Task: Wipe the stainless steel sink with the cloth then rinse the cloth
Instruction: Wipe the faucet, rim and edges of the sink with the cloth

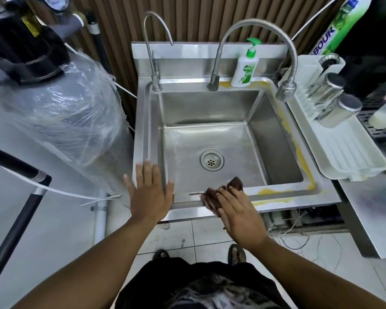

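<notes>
The stainless steel sink (pixel 223 103) fills the middle of the view, with a round drain (pixel 211 160) in its basin. A yellow smear (pixel 274 192) runs along its right and front rims. On the front rim lies a dark brown cloth (pixel 214 195), and my right hand (pixel 239 212) presses it flat with straight fingers. My left hand (pixel 149 192) rests flat, fingers spread, on the front left corner of the rim. Two taps stand at the back: a thin gooseneck (pixel 152 52) and a flexible hose tap (pixel 283 63).
A soap pump bottle (pixel 245 68) stands on the back rim. A white drying rack (pixel 348 139) with steel cups sits to the right. A plastic-wrapped tank (pixel 71 112) stands to the left. Loose wires lie on the tiled floor below.
</notes>
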